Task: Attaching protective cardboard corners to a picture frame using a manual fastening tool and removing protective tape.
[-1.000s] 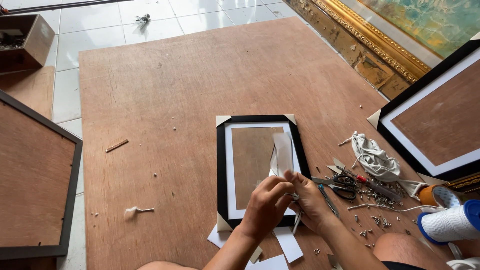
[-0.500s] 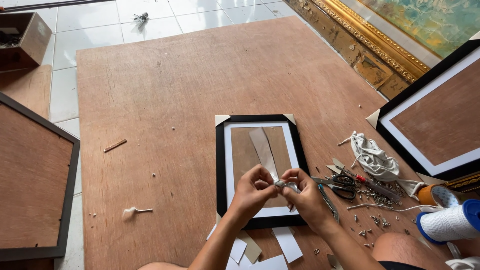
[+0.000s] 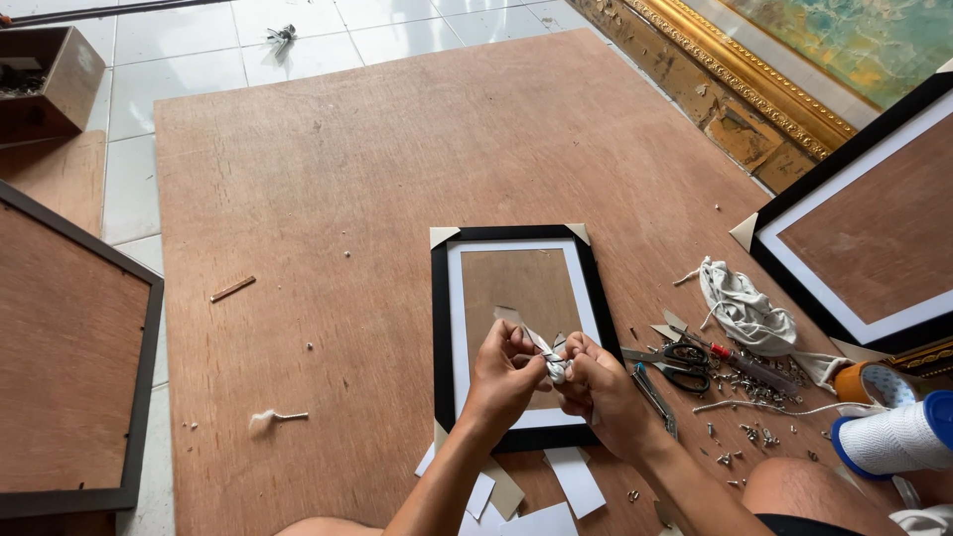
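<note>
Looks like a picture framing workshop run right on the floor. A big plywood sheet [image 3: 397,179] covers the white tile floor [image 3: 199,40], with black frames [image 3: 526,337] lying about, an ornate gold frame [image 3: 735,74] to one side, scissors [image 3: 675,359], scattered small screws [image 3: 745,387], paper offcuts [image 3: 571,481] and a tape roll [image 3: 872,382].

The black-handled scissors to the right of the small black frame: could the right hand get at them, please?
Probably yes: the black-handled scissors lie uncovered beside the right hand, though it grips twisted paper together with the left hand.
</note>
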